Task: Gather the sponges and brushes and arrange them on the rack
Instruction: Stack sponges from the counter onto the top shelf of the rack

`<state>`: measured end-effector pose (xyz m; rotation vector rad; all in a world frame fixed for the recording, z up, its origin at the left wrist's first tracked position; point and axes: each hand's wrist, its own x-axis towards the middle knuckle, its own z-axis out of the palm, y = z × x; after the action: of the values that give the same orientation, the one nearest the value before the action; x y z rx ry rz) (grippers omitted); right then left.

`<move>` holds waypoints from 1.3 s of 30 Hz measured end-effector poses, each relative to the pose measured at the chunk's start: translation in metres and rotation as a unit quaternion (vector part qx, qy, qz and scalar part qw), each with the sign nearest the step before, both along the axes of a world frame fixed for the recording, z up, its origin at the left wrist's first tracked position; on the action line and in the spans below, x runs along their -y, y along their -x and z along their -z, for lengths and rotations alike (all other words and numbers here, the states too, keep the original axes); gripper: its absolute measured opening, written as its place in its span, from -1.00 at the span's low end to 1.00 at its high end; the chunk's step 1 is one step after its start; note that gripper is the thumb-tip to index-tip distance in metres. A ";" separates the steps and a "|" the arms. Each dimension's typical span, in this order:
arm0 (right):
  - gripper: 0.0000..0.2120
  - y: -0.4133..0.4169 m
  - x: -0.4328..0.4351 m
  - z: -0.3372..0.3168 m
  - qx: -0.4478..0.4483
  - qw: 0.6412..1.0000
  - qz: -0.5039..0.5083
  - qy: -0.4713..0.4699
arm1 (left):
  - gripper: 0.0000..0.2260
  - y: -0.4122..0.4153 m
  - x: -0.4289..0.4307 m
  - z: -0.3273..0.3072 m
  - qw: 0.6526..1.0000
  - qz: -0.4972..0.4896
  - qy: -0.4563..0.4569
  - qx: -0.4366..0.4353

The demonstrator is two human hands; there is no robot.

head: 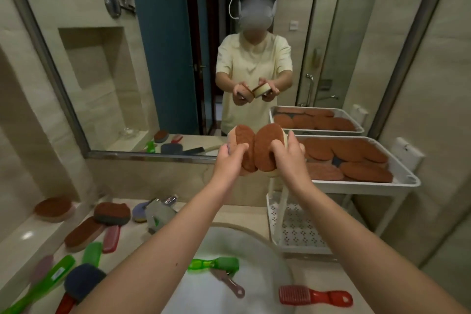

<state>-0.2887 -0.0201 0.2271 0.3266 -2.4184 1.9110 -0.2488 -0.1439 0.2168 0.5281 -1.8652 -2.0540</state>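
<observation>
left hand fingers curled round an oval brown-topped sponge, right hand gripping another brown oval sponge, both touching, held up beside the white rack's top tray of sponges

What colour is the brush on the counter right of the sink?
The brush is red; the head view shows it best.

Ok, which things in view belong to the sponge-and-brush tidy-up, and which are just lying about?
Job: brown-topped oval sponge gripped by the left hand; matching brown-topped sponge in the right hand; white plastic rack; loose brown oval sponge on the left ledge; green plastic brush; red plastic brush.
Lying about: chrome tap; white basin; wall mirror.
</observation>
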 end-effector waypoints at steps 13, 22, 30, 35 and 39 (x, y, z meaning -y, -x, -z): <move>-0.70 0.043 -0.090 -0.023 -0.049 0.996 0.061 0.038 | -0.37 0.059 -0.068 -0.026 0.995 0.057 0.078 -0.011; -0.38 0.072 -0.107 -0.013 -0.045 0.999 0.012 0.001 | -0.46 0.089 -0.088 -0.015 0.994 0.009 0.108 -0.033; -0.32 0.101 -0.112 0.007 -0.050 0.996 -0.005 -0.079 | -0.52 0.103 -0.094 -0.007 0.991 0.006 0.133 -0.031; -0.23 0.110 -0.110 0.019 -0.065 0.991 0.016 -0.119 | -0.57 0.114 -0.096 0.004 0.984 -0.033 0.174 -0.034; -0.26 0.112 -0.109 0.025 -0.094 0.972 0.059 -0.208 | -0.61 0.123 -0.097 0.013 0.977 -0.041 0.209 -0.026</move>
<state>-0.4005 0.0885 0.2022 0.3481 -2.6200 1.2516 -0.3715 -0.0468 0.2035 0.4252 -2.1228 -1.5436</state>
